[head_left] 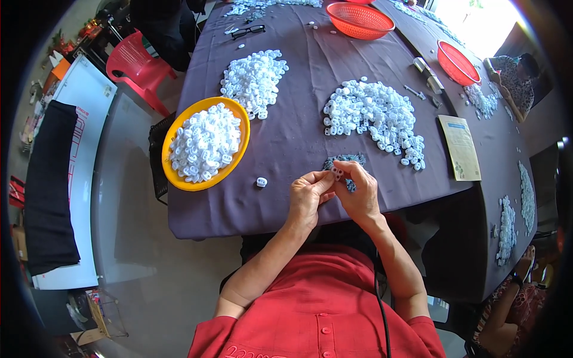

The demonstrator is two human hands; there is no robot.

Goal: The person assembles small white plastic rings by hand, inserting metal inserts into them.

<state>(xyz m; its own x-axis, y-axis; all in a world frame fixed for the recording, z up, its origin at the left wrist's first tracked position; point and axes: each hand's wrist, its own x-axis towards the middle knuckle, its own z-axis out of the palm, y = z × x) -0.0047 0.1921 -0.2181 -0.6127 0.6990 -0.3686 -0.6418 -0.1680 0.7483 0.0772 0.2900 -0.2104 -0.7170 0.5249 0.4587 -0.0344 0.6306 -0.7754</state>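
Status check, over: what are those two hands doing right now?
Left hand and right hand together, fingers pinching one small white plastic piece. Held just above purple tablecloth. Dark small parts lie beyond it; nothing blocking.

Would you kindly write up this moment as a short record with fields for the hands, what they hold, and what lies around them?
left hand: left hand pinches a small white plastic piece from the left
right hand: right hand grips the same piece from the right
under the hands: small dark grey pile on the purple tablecloth
left of hands: yellow bowl filled with white pieces; one loose white piece beside it
ahead: two loose heaps of white pieces
far end: two red baskets, black glasses
right: yellowish booklet
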